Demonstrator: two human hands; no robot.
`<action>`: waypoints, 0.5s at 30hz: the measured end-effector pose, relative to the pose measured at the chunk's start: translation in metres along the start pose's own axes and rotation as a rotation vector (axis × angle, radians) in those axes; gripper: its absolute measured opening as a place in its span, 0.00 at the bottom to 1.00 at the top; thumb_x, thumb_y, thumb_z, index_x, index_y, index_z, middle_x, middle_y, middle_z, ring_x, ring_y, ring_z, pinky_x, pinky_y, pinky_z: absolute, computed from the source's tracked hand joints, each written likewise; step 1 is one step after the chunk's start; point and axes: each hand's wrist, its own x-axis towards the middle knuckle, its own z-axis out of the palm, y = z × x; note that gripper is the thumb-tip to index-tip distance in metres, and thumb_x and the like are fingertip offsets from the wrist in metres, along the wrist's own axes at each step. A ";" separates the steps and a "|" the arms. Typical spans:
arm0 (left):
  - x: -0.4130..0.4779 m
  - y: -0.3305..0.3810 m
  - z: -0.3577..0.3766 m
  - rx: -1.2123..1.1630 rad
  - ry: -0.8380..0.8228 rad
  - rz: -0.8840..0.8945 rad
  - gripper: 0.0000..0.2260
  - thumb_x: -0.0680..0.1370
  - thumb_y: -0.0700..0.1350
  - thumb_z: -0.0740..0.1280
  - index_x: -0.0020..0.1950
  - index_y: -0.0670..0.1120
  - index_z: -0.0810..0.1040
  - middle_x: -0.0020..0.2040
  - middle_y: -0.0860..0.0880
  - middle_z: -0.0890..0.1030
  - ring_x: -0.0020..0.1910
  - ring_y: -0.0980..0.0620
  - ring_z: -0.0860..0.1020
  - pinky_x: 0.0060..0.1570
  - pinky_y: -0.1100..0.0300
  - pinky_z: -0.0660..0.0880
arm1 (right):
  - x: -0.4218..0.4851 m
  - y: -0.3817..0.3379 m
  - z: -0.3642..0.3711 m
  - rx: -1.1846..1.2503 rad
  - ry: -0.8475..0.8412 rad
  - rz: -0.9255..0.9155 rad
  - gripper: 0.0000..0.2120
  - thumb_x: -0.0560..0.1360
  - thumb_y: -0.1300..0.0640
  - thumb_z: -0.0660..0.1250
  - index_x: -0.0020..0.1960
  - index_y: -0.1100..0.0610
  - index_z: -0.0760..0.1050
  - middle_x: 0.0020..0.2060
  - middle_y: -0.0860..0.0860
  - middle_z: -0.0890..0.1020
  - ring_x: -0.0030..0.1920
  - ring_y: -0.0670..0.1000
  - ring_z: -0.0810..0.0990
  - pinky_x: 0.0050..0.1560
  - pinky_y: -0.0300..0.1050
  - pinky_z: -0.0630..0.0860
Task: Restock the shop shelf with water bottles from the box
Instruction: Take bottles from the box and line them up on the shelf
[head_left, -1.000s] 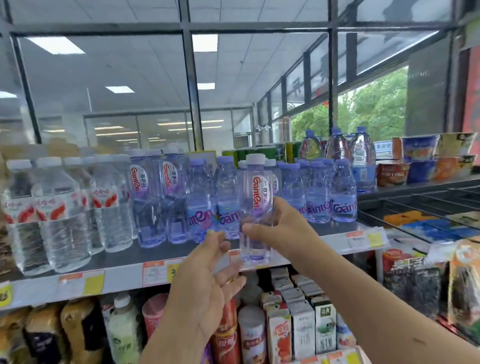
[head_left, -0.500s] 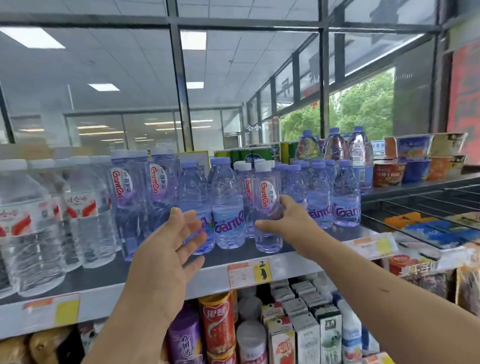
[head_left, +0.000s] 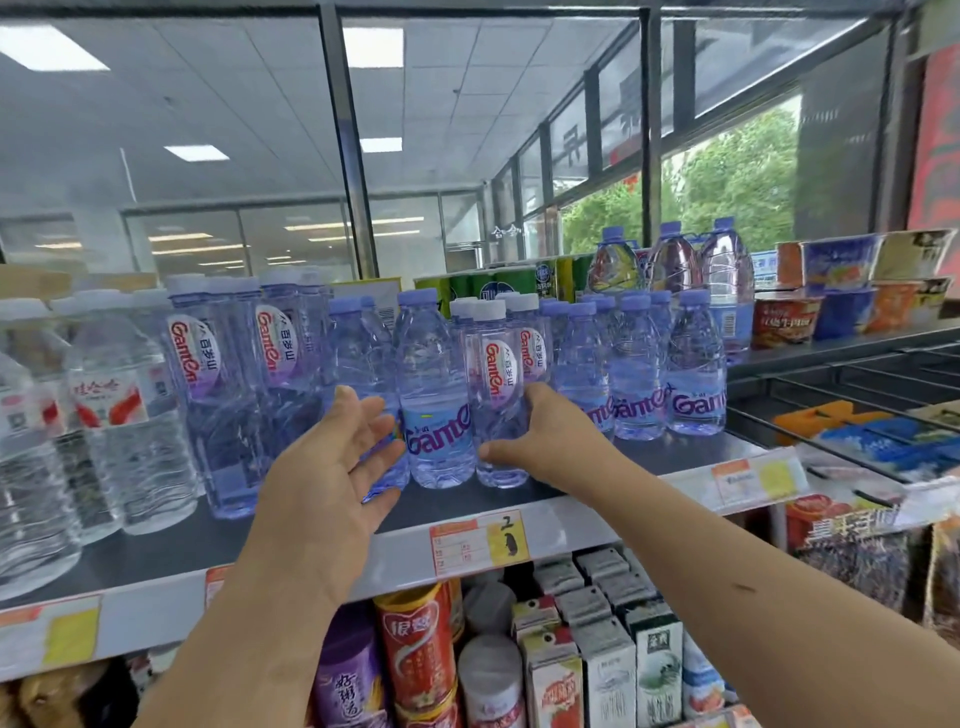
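A slim clear water bottle (head_left: 496, 374) with a white cap and red lettering stands upright on the dark shop shelf (head_left: 171, 545), among other bottles. My right hand (head_left: 545, 436) wraps its lower half from the right. My left hand (head_left: 332, 467) hovers open, palm forward, at the shelf's front, just left of a rounder bottle with a blue label (head_left: 434, 395). Its fingertips are close to that bottle; contact cannot be told. The box is not in view.
Taller clear bottles with red labels (head_left: 114, 415) crowd the shelf's left. Purple-capped bottles (head_left: 693, 364) fill the right, with large jugs (head_left: 727, 270) and noodle bowls (head_left: 784, 319) behind. Cans and cartons (head_left: 602, 670) line the shelf below. A wire rack (head_left: 841, 395) sits at right.
My right hand carried the slim bottle in from the shelf's front edge and set it down among the row. My left hand rose from below the shelf to beside the bottles.
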 end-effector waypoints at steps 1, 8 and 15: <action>0.000 -0.001 0.000 -0.004 0.002 -0.002 0.18 0.80 0.59 0.61 0.59 0.48 0.80 0.60 0.48 0.82 0.62 0.47 0.78 0.68 0.39 0.67 | 0.001 0.000 0.001 -0.015 0.006 0.004 0.32 0.69 0.46 0.77 0.65 0.56 0.66 0.58 0.53 0.77 0.51 0.53 0.74 0.53 0.48 0.75; -0.003 -0.006 0.009 -0.018 0.006 -0.022 0.20 0.80 0.58 0.61 0.61 0.46 0.80 0.61 0.46 0.81 0.62 0.46 0.78 0.70 0.36 0.65 | 0.001 -0.002 0.003 -0.026 0.025 0.018 0.33 0.69 0.44 0.77 0.65 0.56 0.65 0.59 0.54 0.77 0.52 0.54 0.75 0.53 0.49 0.75; -0.021 -0.017 0.018 -0.021 0.027 -0.024 0.20 0.79 0.58 0.61 0.61 0.45 0.79 0.61 0.46 0.81 0.61 0.44 0.79 0.70 0.40 0.67 | -0.001 -0.003 0.004 -0.033 0.027 0.006 0.29 0.70 0.46 0.76 0.61 0.57 0.65 0.52 0.54 0.77 0.51 0.55 0.76 0.50 0.50 0.75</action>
